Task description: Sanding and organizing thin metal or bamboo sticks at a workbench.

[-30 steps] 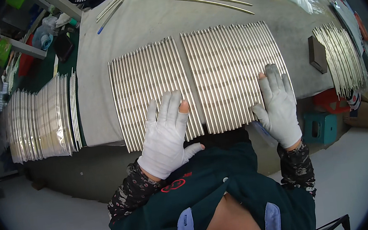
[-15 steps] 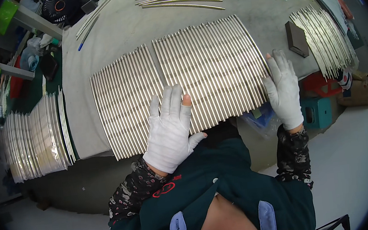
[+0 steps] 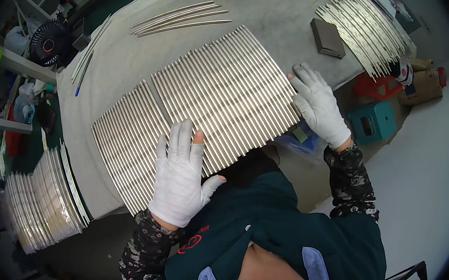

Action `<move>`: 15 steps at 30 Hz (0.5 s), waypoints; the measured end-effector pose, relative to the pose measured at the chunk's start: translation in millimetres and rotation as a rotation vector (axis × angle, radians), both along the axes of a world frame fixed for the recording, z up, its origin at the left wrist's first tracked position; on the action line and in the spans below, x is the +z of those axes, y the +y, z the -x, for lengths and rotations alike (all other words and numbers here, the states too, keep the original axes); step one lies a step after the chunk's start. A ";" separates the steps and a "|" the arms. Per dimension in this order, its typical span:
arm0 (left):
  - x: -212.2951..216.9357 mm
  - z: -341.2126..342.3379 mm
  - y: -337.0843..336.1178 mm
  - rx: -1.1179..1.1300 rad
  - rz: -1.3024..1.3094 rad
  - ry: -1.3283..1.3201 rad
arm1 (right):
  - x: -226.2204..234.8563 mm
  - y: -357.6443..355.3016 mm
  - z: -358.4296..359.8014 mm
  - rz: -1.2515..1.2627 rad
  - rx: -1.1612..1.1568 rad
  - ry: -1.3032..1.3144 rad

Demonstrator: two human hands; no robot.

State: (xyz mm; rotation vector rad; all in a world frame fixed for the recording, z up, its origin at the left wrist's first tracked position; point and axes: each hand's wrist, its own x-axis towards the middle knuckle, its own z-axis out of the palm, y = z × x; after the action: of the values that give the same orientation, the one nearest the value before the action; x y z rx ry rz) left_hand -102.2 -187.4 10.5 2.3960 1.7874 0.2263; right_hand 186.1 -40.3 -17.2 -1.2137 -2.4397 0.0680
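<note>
A person in white cotton gloves leans over a grey table [image 3: 277,19] covered with rows of thin metal rods. The left hand [image 3: 180,177] lies flat, fingers spread, on the near end of the rods where the smaller left batch [image 3: 126,145] meets the large right batch [image 3: 225,93]. The right hand [image 3: 319,105], open with fingers together, presses against the right edge of the large batch at the table's rim. Both batches lie side by side, touching, near the front edge. Four loose rods [image 3: 181,19] lie apart at the far side, another fan of rods [image 3: 363,29] sits to the right beside a dark block [image 3: 327,38], and a further stack [image 3: 39,200] rests on a lower surface at left.
</note>
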 end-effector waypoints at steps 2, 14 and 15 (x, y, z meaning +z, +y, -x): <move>20.6 4.4 6.8 -0.072 0.005 0.091 | 4.4 -3.9 -9.3 0.110 0.095 0.103; -4.4 -26.8 144.8 -0.550 -0.059 0.183 | -0.1 -26.9 -23.7 0.081 0.027 0.062; -9.3 -32.8 150.7 -0.562 -0.059 0.181 | -0.8 -28.0 -25.7 0.083 0.015 0.061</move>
State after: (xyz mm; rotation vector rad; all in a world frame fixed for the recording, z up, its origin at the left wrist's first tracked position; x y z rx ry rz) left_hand -69.4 -36.7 1.1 2.9155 1.0969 -0.0056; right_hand 211.8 -68.3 -18.0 -1.2096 -2.4145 0.2091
